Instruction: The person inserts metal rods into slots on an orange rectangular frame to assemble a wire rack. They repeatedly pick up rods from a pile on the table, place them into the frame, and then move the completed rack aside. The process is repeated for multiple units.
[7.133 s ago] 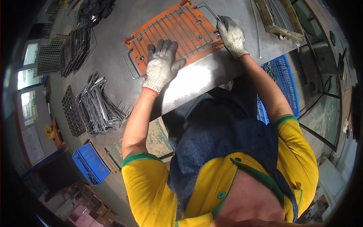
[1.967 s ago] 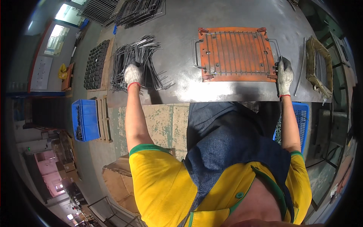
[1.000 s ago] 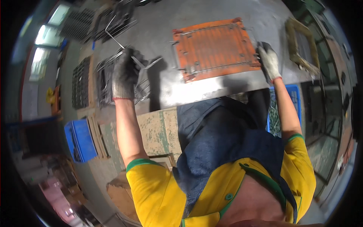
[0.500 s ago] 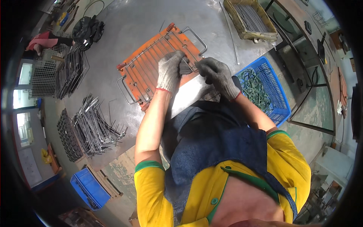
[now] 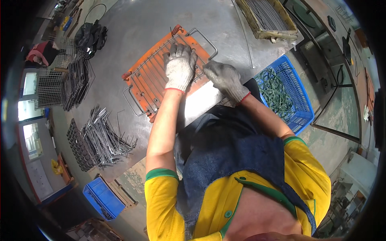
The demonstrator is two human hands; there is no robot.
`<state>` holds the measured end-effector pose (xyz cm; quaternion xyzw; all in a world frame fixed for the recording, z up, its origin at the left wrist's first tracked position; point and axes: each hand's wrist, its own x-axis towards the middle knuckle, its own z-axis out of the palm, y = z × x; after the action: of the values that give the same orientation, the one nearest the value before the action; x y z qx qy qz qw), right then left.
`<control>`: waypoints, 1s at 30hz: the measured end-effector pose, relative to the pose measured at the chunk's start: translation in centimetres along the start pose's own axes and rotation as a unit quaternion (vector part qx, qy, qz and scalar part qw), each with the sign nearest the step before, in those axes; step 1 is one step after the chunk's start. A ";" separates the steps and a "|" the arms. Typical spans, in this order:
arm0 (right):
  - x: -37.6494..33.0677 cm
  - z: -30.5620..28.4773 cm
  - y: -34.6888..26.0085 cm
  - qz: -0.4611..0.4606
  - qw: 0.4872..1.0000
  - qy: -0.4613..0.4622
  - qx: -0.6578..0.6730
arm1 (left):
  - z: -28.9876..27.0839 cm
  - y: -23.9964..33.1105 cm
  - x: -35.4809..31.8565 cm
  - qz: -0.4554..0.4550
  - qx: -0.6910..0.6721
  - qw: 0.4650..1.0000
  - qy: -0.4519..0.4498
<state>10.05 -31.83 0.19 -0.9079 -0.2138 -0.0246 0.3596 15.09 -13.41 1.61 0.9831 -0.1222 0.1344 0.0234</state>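
Workshop, steel table [image 5: 161,24], concrete floor [image 5: 337,132]

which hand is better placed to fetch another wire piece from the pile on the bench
Left, probably. The pile of wire pieces lies on the person's left side of the bench. The left hand rests flat on the wire grid over the orange jig, nearer that pile; the right hand sits at the jig's right edge.

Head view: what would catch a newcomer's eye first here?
The orange jig plate with a wire grid lying on it, at the centre of the grey metal table. Both gloved hands work there: the left hand flat on the grid, the right hand at its near edge. A blue crate of green pieces sits right.
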 end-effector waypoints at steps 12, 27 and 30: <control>1.2 2.1 2.5 0.025 0.983 0.180 -0.016 | 1.2 -0.1 -0.8 0.028 -0.030 0.996 0.077; 0.3 2.7 0.9 0.057 0.961 0.176 0.207 | -10.4 -19.6 -20.4 -0.324 0.055 0.943 0.056; 0.5 2.9 1.7 0.016 0.974 0.190 0.121 | -9.8 -25.2 -26.5 -0.335 0.165 0.906 -0.201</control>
<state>10.92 -30.87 -2.94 -0.8398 -0.1282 -0.1651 0.5010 -5.96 17.92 3.55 0.9621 0.2364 -0.0633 -0.1205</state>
